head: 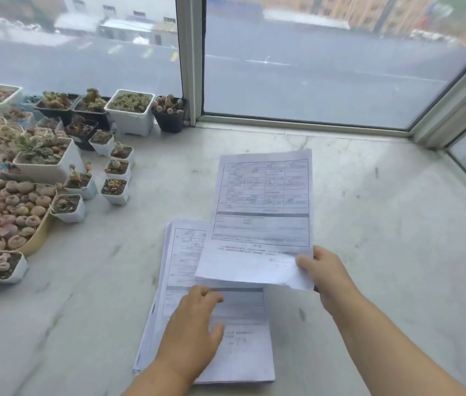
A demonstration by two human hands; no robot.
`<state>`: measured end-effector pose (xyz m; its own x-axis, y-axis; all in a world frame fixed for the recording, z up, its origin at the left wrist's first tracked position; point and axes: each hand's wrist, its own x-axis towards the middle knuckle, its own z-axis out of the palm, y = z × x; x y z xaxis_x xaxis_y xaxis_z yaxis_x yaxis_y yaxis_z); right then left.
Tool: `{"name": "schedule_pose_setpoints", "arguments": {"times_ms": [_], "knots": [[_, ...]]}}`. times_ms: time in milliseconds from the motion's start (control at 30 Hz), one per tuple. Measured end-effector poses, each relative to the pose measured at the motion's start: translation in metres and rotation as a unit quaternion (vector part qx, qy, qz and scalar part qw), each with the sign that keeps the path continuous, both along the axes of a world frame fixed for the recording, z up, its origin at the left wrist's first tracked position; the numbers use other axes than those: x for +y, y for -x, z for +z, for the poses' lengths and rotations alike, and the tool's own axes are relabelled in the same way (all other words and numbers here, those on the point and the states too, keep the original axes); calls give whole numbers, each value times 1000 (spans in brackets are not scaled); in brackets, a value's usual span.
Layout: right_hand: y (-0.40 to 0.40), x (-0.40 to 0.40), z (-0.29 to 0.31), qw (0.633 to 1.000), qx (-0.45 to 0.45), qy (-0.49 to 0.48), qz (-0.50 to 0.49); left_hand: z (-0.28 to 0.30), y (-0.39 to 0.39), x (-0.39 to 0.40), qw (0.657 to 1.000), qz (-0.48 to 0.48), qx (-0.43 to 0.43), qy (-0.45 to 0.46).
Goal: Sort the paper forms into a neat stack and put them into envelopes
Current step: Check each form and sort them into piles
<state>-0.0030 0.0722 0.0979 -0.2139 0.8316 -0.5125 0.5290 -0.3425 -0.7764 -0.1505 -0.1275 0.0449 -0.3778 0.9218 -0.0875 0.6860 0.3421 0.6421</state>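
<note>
Right hand (324,274) pinches the near right corner of a single form (263,212), thumb on top, fingers beneath; the sheet is lifted off the surface, its printed table upside down to the viewer, its near edge overlapping the far part of the stack of forms (212,324). Left hand (194,335) lies flat on the stack, fingers relaxed and spread, gripping nothing. Stack rests on the marble sill (383,224), roughly centre, its left edges slightly fanned. To the left, well apart from the papers: a cluster of small white and black succulent pots (114,178), plus an oval tray of pebble-like plants (9,212). Window frame post (190,58) stands behind; glass bounds the sill at back and right. No envelope visible.
</note>
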Motion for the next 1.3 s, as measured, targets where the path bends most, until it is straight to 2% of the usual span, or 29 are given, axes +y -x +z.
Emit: {"name": "schedule_pose_setpoints", "arguments": {"times_ms": [67, 133, 333, 600, 767, 933, 1067, 1200, 1300], "knots": [[5, 39, 2, 1000, -6, -20, -14, -8, -4, 7, 995, -37, 11, 93], [10, 78, 2, 999, -16, -34, -24, -11, -5, 14, 990, -38, 1, 135], [31, 180, -32, 997, -60, -36, -14, -15, -2, 25, 980, -41, -12, 192], [54, 200, -81, 989, -111, -28, 91, -16, 3, 33, 972, -42, -32, 228], [52, 198, -88, 983, -142, -53, 102, -17, 3, 33, 972, -41, -29, 230], [29, 177, -75, 946, -267, -127, 130, -17, 1, 32, 976, -37, -36, 213], [1, 120, -72, 968, -200, -96, 119, -16, 0, 28, 981, -33, -36, 190], [-26, 18, -72, 971, -133, -31, 197, -15, -12, 20, 987, -19, 21, 156], [-49, -52, -70, 960, -110, -57, 252, -23, -27, 2, 993, -47, 52, 91]]}}
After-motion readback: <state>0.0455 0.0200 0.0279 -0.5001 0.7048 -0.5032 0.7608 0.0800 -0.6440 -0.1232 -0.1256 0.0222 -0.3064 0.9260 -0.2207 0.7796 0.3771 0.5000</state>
